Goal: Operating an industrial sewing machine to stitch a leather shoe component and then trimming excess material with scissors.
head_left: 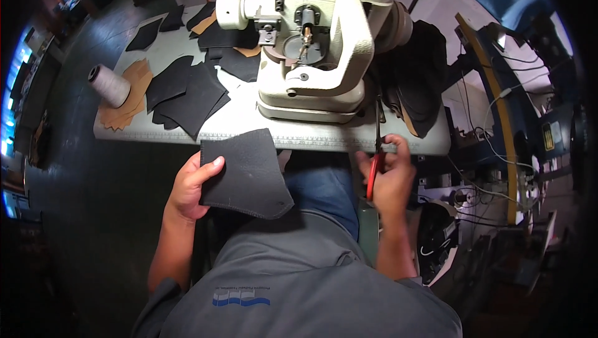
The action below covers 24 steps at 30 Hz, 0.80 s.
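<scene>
- Left hand (190,188) grips a dark leather piece (246,173), thumb on top and fingers curled under its left edge, holding it over the lap just below the tabletop (249,126) edge.
- Right hand (391,179) is wrapped around red-handled scissors (374,170), blades pointing up toward the tabletop.
- Sewing machine (317,39) stands dead ahead.
- More dark and tan cut pieces (180,92) lie left, beside 1 thread cone (109,84).

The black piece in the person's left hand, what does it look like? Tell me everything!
The black piece is a flat, dark sheet that looks like leather or stiff fabric, roughly four-sided with a rounded lower right corner. Faint stitching seems to run along its lower edge. The left hand grips its left edge, thumb on top. It is held flat above the person's lap, just in front of the table edge, below the sewing machine.
</scene>
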Available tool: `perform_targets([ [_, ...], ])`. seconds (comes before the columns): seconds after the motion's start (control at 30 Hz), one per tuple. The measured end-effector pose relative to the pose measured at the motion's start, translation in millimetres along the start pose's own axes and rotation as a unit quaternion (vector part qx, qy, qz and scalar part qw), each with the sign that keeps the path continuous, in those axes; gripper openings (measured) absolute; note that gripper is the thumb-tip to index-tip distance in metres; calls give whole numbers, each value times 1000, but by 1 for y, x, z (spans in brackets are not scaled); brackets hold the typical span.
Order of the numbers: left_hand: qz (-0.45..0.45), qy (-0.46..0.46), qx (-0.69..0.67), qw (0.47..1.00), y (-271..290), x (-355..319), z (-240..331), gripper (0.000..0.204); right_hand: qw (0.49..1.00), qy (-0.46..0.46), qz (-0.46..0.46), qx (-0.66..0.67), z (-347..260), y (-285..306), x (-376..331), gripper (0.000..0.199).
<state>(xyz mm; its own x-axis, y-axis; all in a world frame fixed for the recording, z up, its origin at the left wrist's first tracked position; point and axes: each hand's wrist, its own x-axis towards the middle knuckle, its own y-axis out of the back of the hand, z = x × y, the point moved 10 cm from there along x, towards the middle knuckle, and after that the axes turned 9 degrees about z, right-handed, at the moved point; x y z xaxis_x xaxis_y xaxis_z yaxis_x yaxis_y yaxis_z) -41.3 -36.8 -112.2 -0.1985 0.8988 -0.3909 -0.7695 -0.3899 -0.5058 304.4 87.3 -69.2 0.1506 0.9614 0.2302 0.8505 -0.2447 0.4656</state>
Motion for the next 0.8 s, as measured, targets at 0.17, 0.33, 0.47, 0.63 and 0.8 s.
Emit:
perform_targets([
  [0.17, 16, 1, 52, 999, 8, 3, -19, 34, 998, 46, 29, -27, 15, 61, 31, 30],
  [0.33, 24, -11, 5, 1000, -2, -1, -18, 34, 967, 62, 198, -145, 24, 140, 75, 27],
  [0.47, -13, 7, -37, 999, -8, 9, -22, 34, 952, 57, 150, -260, 72, 155, 120, 30],
  [0.63, 2, -3, -70, 998, -13, 10, -14, 34, 933, 129, 76, -326, 63, 128, 136, 28],
  [0.8, 33, -19, -124, 992, -11, 9, -9, 31, 907, 177, 7, -381, 56, 101, 145, 32],
])
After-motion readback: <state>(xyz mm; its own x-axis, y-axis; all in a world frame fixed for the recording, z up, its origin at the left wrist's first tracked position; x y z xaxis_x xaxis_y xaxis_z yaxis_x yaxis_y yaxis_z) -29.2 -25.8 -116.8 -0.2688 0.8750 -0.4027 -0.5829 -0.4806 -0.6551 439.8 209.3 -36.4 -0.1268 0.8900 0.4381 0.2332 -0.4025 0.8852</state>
